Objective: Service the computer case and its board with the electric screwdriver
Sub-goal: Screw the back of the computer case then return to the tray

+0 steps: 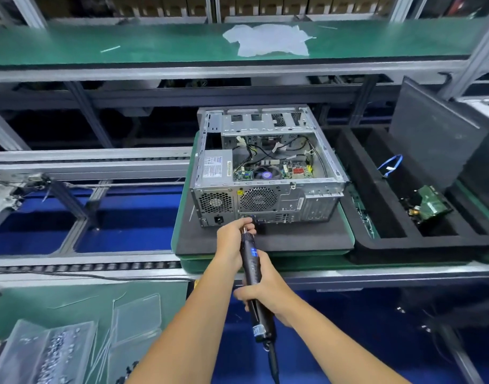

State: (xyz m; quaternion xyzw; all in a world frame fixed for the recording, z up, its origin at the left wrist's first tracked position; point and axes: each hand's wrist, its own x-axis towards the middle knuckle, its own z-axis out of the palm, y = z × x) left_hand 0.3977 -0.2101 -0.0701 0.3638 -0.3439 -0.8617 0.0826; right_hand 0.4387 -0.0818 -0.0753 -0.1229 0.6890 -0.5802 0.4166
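Green-matted assembly line bench [182, 42] here, with the open computer case [268, 167] sitting on a dark foam pad [293, 239], its board [273, 171] visible inside. Electric screwdriver [253, 273] points at the case's rear panel, low down. Left hand [232, 242] reaches forward and pinches the tool near its tip; right hand [265, 292] wraps around the handle lower down. Black foam tray [390, 239] sits just right.

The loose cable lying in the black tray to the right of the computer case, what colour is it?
Blue: the cable shows in the head view.
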